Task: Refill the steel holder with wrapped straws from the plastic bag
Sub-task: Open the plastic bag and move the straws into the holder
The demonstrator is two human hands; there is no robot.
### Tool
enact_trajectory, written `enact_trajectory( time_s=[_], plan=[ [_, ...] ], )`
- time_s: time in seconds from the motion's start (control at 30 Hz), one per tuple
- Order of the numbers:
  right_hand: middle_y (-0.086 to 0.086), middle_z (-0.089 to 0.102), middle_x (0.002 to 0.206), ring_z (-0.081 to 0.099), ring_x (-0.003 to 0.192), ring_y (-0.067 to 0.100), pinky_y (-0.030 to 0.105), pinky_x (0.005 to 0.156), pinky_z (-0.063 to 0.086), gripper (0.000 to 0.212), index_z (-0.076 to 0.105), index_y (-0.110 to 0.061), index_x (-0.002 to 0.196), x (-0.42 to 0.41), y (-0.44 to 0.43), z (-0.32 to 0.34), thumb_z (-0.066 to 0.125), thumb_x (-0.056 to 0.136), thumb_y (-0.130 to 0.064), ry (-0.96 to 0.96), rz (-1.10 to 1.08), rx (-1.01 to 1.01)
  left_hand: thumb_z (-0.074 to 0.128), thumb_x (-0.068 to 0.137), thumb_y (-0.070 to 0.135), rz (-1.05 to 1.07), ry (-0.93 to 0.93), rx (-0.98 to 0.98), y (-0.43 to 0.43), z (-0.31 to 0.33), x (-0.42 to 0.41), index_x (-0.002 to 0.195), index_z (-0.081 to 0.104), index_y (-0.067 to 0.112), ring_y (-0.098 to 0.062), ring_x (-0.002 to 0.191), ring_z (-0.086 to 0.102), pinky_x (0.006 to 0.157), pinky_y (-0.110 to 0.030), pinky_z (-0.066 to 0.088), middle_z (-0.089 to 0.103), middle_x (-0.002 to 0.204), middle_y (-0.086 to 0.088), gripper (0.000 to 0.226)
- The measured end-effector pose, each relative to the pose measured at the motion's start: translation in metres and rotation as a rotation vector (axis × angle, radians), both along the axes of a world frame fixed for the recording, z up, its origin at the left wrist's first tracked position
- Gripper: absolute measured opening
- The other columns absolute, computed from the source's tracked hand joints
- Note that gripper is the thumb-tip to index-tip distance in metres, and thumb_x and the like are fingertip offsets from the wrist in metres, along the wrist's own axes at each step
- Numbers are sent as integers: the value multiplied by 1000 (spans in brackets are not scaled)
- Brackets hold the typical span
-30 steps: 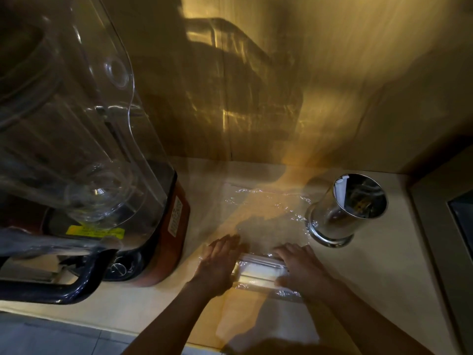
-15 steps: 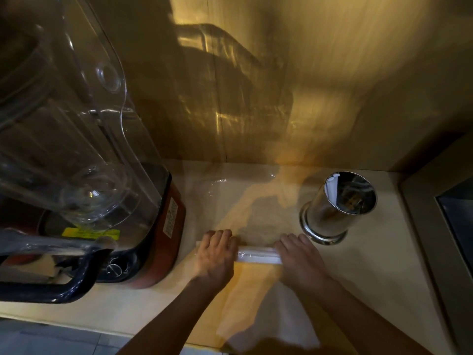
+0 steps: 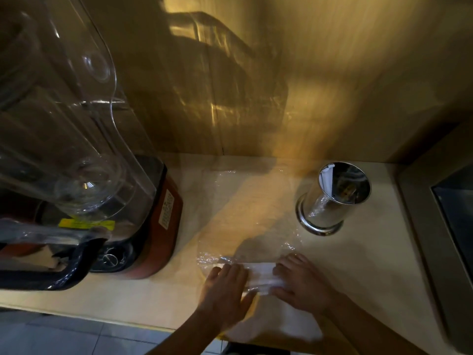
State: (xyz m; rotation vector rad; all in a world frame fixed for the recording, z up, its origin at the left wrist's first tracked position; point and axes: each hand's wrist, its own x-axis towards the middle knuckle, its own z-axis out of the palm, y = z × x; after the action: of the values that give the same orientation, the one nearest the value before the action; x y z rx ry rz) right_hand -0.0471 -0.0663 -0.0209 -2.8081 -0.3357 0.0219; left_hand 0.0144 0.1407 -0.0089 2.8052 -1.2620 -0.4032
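1. Two hands, ours, press flat on the bag (image 3: pixel 245 226) near the counter (image 3: pixel 371 265) front edge: L hand (image 3: pixel 226 290), R hand (image 3: pixel 300 283).
2. Fingers of both lie extended, palms down, w/ a white bundle of straws (image 3: pixel 261 276) between them; can't tell if either grips it.
3. Bag is clear, spread flat from the hands toward the wall.
4. Holder (image 3: pixel 332 201) stands upright just beside the bag's R edge, behind R hand; its contents unclear.
5. Blender (image 3: pixel 107 188) sits L of the bag.
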Motion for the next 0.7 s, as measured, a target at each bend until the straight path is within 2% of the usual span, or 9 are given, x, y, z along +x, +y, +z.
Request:
enact_trajectory(
  time_s=[0.1,0.23,0.33,0.4,0.47,0.5,0.57,0.63,0.7],
  plan=[
    [2,63,76,62,75,24,27,72,33,21,59,-16,74,8,2,4,46,83,-31,27,-112,46,26,90,53,46,71,-39,-1,-9,6,134,35,24,-19,132,32,110,-35,23,38,144,-2,53],
    [6,57,111,50,108,27,38,89,35,23,56,-17,105,23,-3,7,52,84,-25,172,-626,91,20,91,59,40,138,25,0,-21,6,145,8,32,-15,144,0,116,-37,-2,5,158,5,62],
    [10,54,114,49,111,30,41,88,38,33,51,-14,108,32,-8,6,60,78,-25,276,-916,210,19,92,57,50,128,35,0,-25,0,145,14,30,-18,144,11,117,-38,4,14,156,2,60],
    [9,58,102,54,100,29,39,85,40,39,50,-11,108,38,-12,6,64,74,-24,365,-1082,428,26,90,57,59,119,66,0,-21,-3,140,33,30,-17,137,33,113,-40,25,35,148,3,57],
    [6,59,87,59,79,26,36,78,46,39,48,-10,101,44,-13,5,69,72,-23,444,-1102,669,37,85,59,56,90,74,-3,-15,-5,128,51,30,-12,122,53,99,-38,45,58,131,7,54],
    [7,60,84,58,70,24,34,69,49,36,48,-8,97,46,-12,4,71,71,-20,462,-1086,783,39,84,58,59,74,74,-3,-14,-5,128,52,30,-12,121,54,99,-39,45,60,129,7,54],
    [9,61,77,55,59,18,25,50,44,27,54,-7,85,49,-9,2,74,69,-17,433,-1092,925,34,89,56,66,140,36,-2,-15,-5,139,36,28,-16,135,37,114,-41,23,44,145,3,58],
    [7,62,69,55,58,19,23,49,41,11,61,-11,70,51,-8,-2,72,70,-10,391,-1090,1023,28,91,56,73,182,10,0,-19,-4,144,21,27,-13,141,20,117,-36,4,28,153,3,61],
    [7,63,69,57,65,23,30,59,44,12,65,-10,70,51,-5,-3,66,73,1,325,-1037,1192,31,90,55,98,169,-56,0,-13,-1,143,21,26,-10,139,20,116,-31,6,27,153,3,61]
  ],
)
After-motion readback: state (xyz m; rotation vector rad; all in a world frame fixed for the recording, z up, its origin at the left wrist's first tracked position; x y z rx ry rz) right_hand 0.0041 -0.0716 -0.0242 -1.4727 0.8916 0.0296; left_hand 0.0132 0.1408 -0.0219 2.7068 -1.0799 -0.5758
